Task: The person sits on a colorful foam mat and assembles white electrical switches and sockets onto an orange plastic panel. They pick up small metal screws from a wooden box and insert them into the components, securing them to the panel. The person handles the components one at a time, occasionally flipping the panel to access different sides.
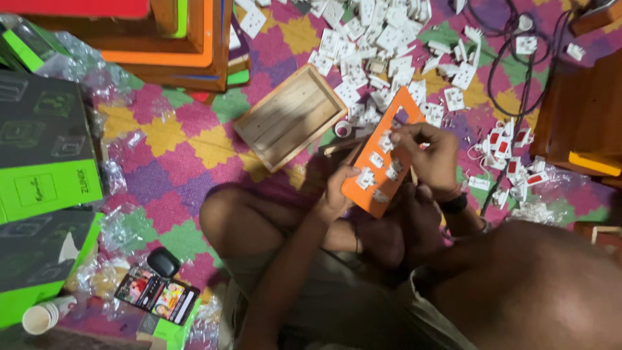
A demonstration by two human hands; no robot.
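Orange panel (379, 165), long axis running from seven to one o'clock, sat over the person's lap, left hand (338, 189) gripping its seven-o'clock edge while right hand (433, 159) fingers pinched a white switch (392, 144) near its middle, with green-and-black boxes (42, 162) stacked at nine o'clock.

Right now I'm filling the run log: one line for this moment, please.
left hand: holds orange plate | right hand: fingers at white socket on plate | wooden tray: on mat | loose white sockets: piled beyond
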